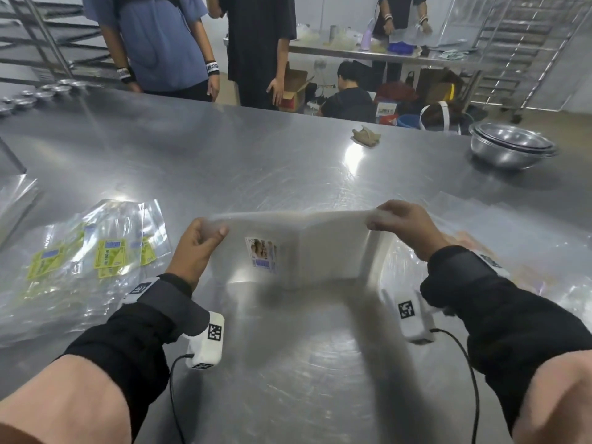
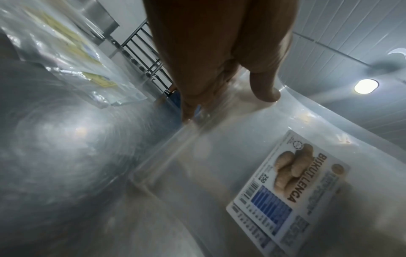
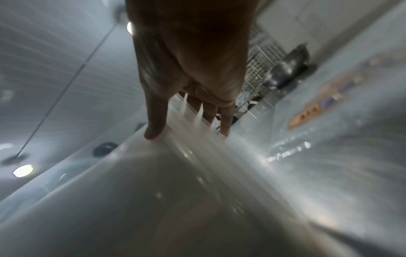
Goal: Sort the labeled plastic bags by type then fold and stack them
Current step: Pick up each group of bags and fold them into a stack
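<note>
On the steel table [image 1: 288, 161], yellow-labelled bags [image 1: 96, 251] lie at left. Left hand [image 1: 195, 248] and right hand [image 1: 407, 225] each pinch an upper corner of the biscuit-labelled bag [image 1: 298, 248], stretched between them. Risk: uneven tension skews the fold.

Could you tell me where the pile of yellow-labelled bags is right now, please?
In the head view the pile of yellow-labelled bags lies flat on the steel table, left of the left hand, apart from the held bag.
</note>
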A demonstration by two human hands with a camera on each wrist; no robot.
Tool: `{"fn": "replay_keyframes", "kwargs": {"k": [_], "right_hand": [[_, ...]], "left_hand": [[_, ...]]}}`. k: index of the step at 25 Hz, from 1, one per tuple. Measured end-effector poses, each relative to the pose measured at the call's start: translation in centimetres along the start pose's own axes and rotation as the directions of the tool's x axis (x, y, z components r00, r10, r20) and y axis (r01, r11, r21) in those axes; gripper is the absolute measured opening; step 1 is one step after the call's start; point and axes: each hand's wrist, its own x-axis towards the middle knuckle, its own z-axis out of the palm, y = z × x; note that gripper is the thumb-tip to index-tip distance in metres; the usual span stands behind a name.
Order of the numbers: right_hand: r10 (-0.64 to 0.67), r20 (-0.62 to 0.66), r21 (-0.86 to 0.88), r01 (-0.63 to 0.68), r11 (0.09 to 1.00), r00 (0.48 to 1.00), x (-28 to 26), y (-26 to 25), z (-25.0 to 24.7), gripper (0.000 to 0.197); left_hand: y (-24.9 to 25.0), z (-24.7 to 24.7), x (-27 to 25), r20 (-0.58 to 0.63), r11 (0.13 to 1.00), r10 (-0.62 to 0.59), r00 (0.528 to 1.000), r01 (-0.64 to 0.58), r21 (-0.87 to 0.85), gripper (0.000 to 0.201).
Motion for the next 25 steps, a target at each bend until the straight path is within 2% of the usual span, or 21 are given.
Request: {"fn": "replay_keyframes", "kwargs": {"k": [1, 3, 6, 11, 13, 17, 19, 21, 25], "right_hand": [[0.026, -0.024, 0.185, -0.021, 0.983, 0.999, -0.4, 0.4, 0.4, 0.022], [0.049, -0.053, 0.366, -0.027, 0.93, 0.997, -0.9, 1.4, 1.4, 0.019], [0.043, -0.062, 0.42, -0.013, 0.908, 0.997, -1.1, 2.9, 3.2, 0.012], [0.017, 0.029, 0.466, -0.028, 0.884, 0.999, -1.2, 3.7, 4.2, 0.045], [0.011, 0.02, 0.483, -0.019, 0.875, 1.0, -1.0, 3.9, 4.2, 0.05], [0.046, -0.016, 0.497, -0.032, 0.867, 0.999, -0.8, 4.5, 4.3, 0.041], [0.034, 0.051, 0.499, -0.055, 0.865, 0.998, -1.0, 4.9, 4.1, 0.053], [0.016, 0.098, 0.478, -0.062, 0.876, 0.995, -1.0, 5.0, 4.1, 0.063], [0.096, 0.027, 0.544, -0.095, 0.834, 0.995, -0.9, 4.8, 4.7, 0.037]], "left_hand": [[-0.1, 0.0, 0.0, 0.0, 1.0, -0.014, 1.0, 0.014, -0.017, 0.007], [-0.6, 0.0, 0.3, 0.003, 0.998, -0.05, 0.999, 0.05, -0.047, 0.017], [-1.2, 0.0, 0.9, 0.003, 0.989, -0.121, 0.993, 0.12, -0.091, 0.033], [-2.1, -0.8, 1.3, 0.052, 0.984, -0.149, 0.988, 0.153, -0.087, 0.069], [-2.2, -0.7, 1.0, 0.038, 0.988, -0.136, 0.99, 0.139, -0.072, 0.076], [-2.4, -0.1, 0.4, 0.009, 0.992, -0.101, 0.995, 0.101, -0.071, 0.068], [-2.3, 0.2, 0.4, 0.044, 0.995, -0.087, 0.995, 0.09, -0.05, 0.066], [-2.1, 0.5, 0.4, 0.037, 0.996, -0.077, 0.996, 0.078, -0.033, 0.055], [-2.2, 1.0, 0.3, -0.018, 0.999, -0.034, 0.999, 0.034, 0.027, 0.028]]}}
